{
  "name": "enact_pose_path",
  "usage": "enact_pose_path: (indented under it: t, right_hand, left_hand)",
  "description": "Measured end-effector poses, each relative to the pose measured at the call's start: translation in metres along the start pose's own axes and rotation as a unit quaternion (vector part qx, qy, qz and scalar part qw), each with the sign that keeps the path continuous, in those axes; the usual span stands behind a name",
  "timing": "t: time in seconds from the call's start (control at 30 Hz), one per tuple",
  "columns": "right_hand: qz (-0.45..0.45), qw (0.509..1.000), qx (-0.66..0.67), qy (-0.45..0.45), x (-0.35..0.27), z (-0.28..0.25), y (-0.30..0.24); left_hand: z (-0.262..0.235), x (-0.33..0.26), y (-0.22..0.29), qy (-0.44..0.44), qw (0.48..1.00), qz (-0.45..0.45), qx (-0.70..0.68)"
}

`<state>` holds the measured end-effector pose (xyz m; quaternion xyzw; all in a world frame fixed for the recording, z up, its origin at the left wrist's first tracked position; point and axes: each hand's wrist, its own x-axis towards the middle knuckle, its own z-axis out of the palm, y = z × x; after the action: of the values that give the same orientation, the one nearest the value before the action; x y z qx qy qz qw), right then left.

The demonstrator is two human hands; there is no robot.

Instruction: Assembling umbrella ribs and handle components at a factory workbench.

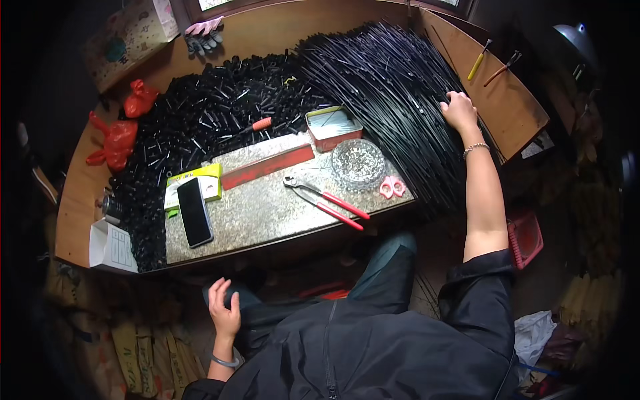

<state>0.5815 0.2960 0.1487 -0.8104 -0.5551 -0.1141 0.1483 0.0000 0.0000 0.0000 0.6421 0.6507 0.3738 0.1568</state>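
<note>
My right hand (460, 111) is stretched out to the right edge of a large pile of thin black rods (400, 87), beside the wooden side board. Its fingers curl down over the rods, and what lies under the fingertips is hidden. My left hand (224, 310) hangs above my lap, below the bench edge. Its fingers are apart and nothing is in them. On the speckled bench slab (260, 213) lie red-handled pliers (327, 202), a black phone (194, 212) leaning on a yellow-green box (212, 183), a cut-glass bowl (358, 163) and pink-and-white scissor-like handles (392, 187).
Short black tube-like pieces (220, 100) are heaped at the left and back. A red tin (333, 128) with thin pale pieces and a long red block (268, 166) stand before them. Red bags (119, 143), a white carton (110, 247) and a wooden side board (503, 107) line the edges.
</note>
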Motion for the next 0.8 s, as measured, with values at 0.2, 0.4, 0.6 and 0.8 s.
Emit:
enact_pose_path:
  t: [0.2,0.4,0.6,0.8]
  right_hand:
    - [-0.016,0.999,0.027,-0.043,0.02,-0.014,-0.012]
    - [-0.032,0.996,-0.078,-0.036,0.016,-0.013,-0.033]
    - [-0.012,0.982,-0.126,0.141,0.026,-0.006,-0.022]
    - [-0.035,0.989,-0.104,0.101,0.02,-0.024,-0.015]
  left_hand:
    - [0.021,0.009,0.021,-0.022,0.999,0.033,0.0]
    - [0.025,0.016,0.029,-0.061,0.997,0.037,-0.015]
    - [0.026,0.014,0.027,-0.066,0.997,0.05,-0.004]
    - [0.024,0.01,0.03,-0.075,0.996,0.039,-0.011]
